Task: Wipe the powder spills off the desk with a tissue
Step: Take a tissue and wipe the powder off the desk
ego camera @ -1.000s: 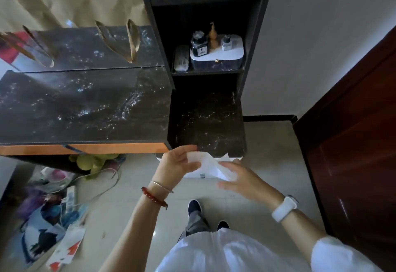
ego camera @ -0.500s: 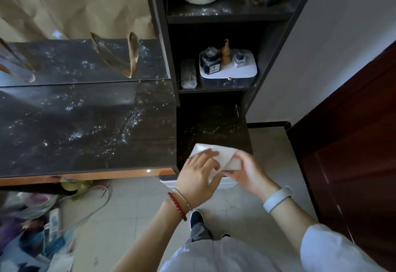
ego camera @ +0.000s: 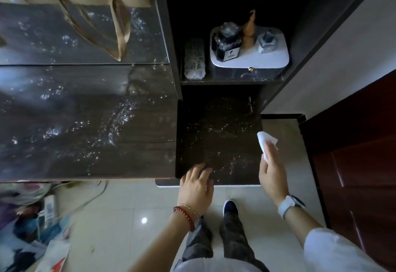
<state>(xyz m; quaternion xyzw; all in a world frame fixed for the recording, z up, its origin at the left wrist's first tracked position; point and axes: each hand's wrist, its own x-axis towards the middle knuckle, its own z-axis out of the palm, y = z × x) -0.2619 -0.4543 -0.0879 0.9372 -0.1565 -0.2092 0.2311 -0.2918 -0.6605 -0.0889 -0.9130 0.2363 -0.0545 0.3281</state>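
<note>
A dark glossy desk (ego camera: 64, 160) fills the left half of the view, speckled with white powder (ego camera: 115, 121). To its right a lower dark surface (ego camera: 188, 121) carries more scattered powder (ego camera: 220, 130). My right hand (ego camera: 272, 171) holds a folded white tissue (ego camera: 264, 141) at the right edge of that lower surface. My left hand (ego camera: 198, 184) rests with spread fingers on the lower surface's front edge, holding nothing.
A shelf (ego camera: 231, 82) behind the lower surface holds a white-lidded box (ego camera: 250, 59) with small bottles on top. A dark red door (ego camera: 360, 164) stands at the right. Clutter and papers (ego camera: 32, 229) lie on the tiled floor under the desk.
My hands have parted: the right one took the tissue to the right edge of the lower surface, the left let go and settled on the front edge. The view moved closer.
</note>
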